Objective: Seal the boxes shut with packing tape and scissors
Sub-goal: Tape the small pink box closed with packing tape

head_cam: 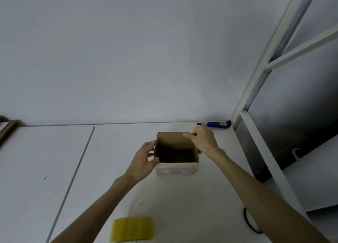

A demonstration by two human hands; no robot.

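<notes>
Tape roll [132, 229] lies at lower centre of the frame on the bench [54, 169]. Mid-frame stands the box [176, 169], top open. The left hand [143, 160] rests loosely open against its left wall; the right hand [203, 139] pinches the far rim. Risk: an uneven pull could tip the light box or crease the rim, spoiling the seal.

Plain workroom: white table [45, 160], bare wall [128, 51], metal shelving [303, 47].

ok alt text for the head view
An open box stands on a white table; the left hand touches its left side, the right hand grips its far rim. A tape roll lies nearer, a blue knife beyond.
</notes>
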